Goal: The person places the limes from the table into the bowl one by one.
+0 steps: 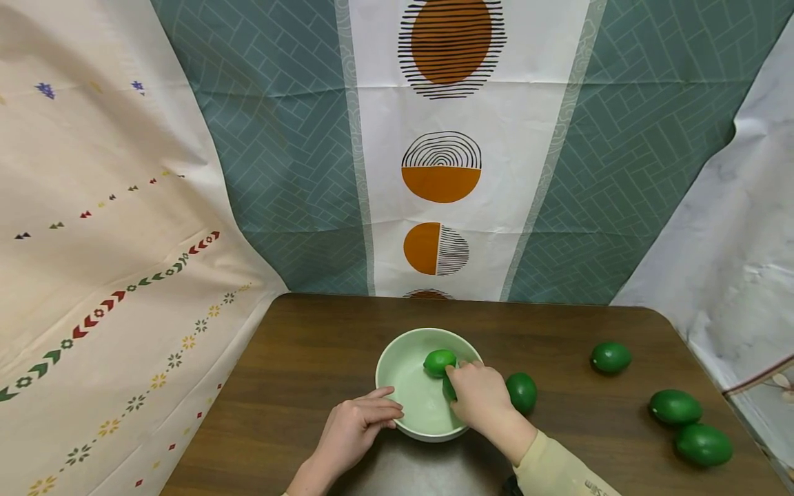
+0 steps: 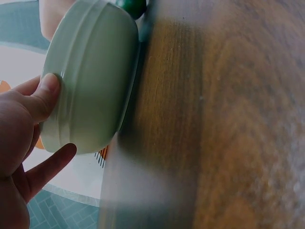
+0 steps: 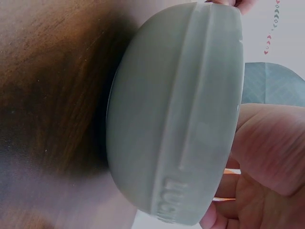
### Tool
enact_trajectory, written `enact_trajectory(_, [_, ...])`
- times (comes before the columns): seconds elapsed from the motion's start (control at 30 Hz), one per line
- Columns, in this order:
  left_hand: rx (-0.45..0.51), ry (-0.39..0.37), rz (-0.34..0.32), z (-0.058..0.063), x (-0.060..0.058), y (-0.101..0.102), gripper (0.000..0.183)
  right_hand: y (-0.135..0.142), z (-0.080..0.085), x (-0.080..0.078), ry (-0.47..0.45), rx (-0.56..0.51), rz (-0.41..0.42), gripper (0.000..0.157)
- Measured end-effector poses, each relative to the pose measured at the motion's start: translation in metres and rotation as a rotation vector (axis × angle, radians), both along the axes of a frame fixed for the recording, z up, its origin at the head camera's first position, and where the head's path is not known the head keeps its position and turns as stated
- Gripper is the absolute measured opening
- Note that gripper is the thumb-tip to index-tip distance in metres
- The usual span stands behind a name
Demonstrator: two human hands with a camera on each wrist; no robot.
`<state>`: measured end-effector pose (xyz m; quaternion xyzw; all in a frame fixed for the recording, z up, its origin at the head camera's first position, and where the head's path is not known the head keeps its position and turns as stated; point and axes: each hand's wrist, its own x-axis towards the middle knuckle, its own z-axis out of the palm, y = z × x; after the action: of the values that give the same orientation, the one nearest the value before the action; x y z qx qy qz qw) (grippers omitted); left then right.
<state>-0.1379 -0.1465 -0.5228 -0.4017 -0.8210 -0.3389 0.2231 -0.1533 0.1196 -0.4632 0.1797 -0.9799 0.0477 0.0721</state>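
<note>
A: What does the head view give?

B: A smooth, round pale green bowl (image 1: 406, 377) on a wood-grain table (image 1: 322, 344). A glossy bright lime (image 1: 440, 362) lies inside; the right hand (image 1: 480, 394) reaches in, its fingers curled round a darker lime (image 1: 449, 390).

A: And the left hand (image 1: 356, 427)?

B: Its fingers lie over the bowl's left rim.

A: Any writing?

B: Print on the pale sleeve (image 1: 552, 463), seemingly "Slim".

A: Room around it?

B: Bare wood runs leftward to the table's edge; the back edge is near. One oval lime (image 1: 522, 393) sits just right of the bowl, three limes (image 1: 675, 407) well apart farther right.

A: The left wrist view?

B: The thumb (image 2: 48, 93) presses the bowl's ridged, shiny outer wall, so the left hand pinches the rim. One finger stands spread below.

A: The right wrist view?

B: Raised lettering (image 3: 174, 195) on the bowl, starting "LUC"; the rest is unclear. The right hand's fingertips go behind the rim, so I can't tell its grip from there.
</note>
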Motion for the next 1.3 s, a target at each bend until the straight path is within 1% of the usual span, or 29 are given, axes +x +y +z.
enact_trajectory(0.3, [-0.005, 0.006, 0.006, -0.0011, -0.0002, 0.0004, 0.027, 0.0001, 0.0017, 0.0010, -0.005, -0.014, -0.005, 0.040])
enact_trajectory(0.5, [-0.005, 0.004, 0.007, -0.0017, -0.0003, 0.0001, 0.027, 0.0002, 0.0021, 0.0019, 0.010, -0.026, 0.001, 0.039])
enact_trajectory(0.77, [-0.008, 0.001, 0.007, -0.0017, -0.0012, 0.0006, 0.028, 0.0010, -0.0004, 0.0021, 0.073, -0.002, 0.005, 0.026])
enact_trajectory(0.9, [-0.008, 0.004, 0.005, -0.0015, -0.0011, 0.0012, 0.028, 0.0012, -0.0021, 0.0013, 0.095, 0.008, -0.011, 0.025])
enact_trajectory(1.07, [-0.012, 0.003, 0.004, -0.0011, -0.0012, 0.0014, 0.027, 0.0011, -0.0044, 0.0006, 0.098, 0.012, -0.018, 0.029])
enact_trajectory(1.3, [-0.017, 0.003, 0.010, -0.0020, -0.0012, 0.0011, 0.026, 0.0013, -0.0060, 0.0009, 0.094, 0.003, -0.007, 0.044])
